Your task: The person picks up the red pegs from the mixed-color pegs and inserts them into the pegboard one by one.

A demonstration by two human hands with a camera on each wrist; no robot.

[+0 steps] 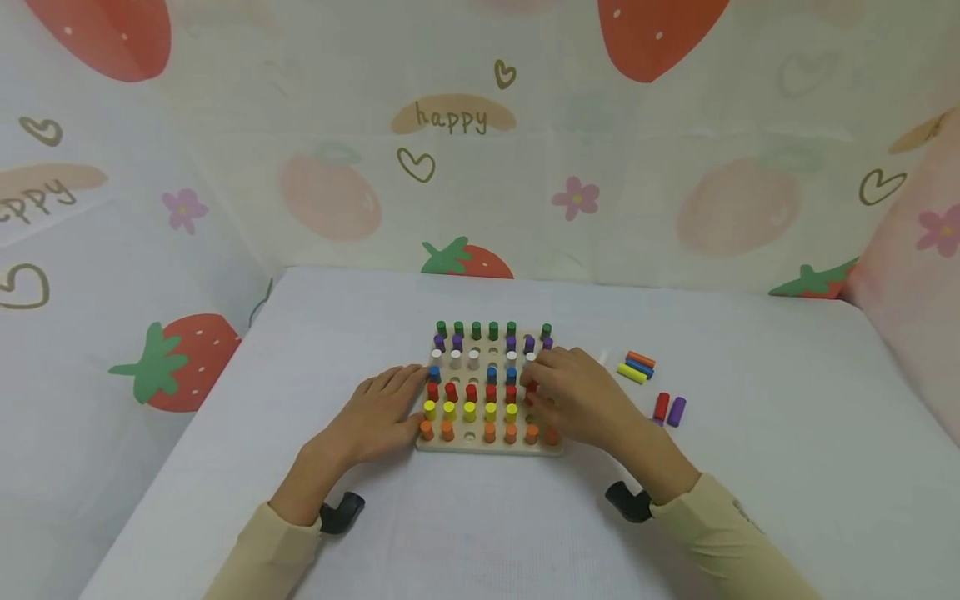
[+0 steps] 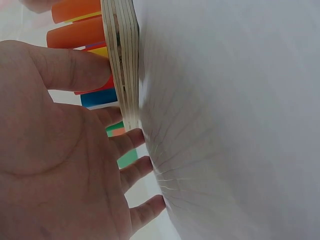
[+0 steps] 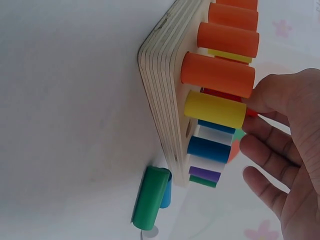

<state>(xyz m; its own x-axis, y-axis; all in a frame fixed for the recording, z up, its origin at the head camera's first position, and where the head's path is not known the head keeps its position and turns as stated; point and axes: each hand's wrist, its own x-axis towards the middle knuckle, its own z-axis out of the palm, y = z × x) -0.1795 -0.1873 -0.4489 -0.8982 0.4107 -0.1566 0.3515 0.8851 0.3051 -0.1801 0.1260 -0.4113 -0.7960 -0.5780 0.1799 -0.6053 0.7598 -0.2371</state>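
A wooden pegboard [image 1: 487, 449] stands before me with rows of coloured pegs, from green at the far side to orange at the near side. My left hand [image 1: 382, 417] rests along its left edge, fingers extended. In the left wrist view the thumb [image 2: 75, 70] touches the board's side by the orange pegs [image 2: 77, 33]. Over the right part of the board, my right hand [image 1: 585, 396] pinches a red peg [image 3: 252, 113] between thumb and index finger. The other fingers spread loosely above the pegs. Part of the right columns is hidden under this hand in the head view.
Right of the board lie loose orange [image 1: 641, 358], blue [image 1: 640, 367], yellow [image 1: 632, 372], red [image 1: 661, 406] and purple [image 1: 677, 412] pegs. A green peg [image 3: 151, 197] lies beside the board in the right wrist view. Several holes, like one in the orange row [image 1: 469, 436], hold no peg.
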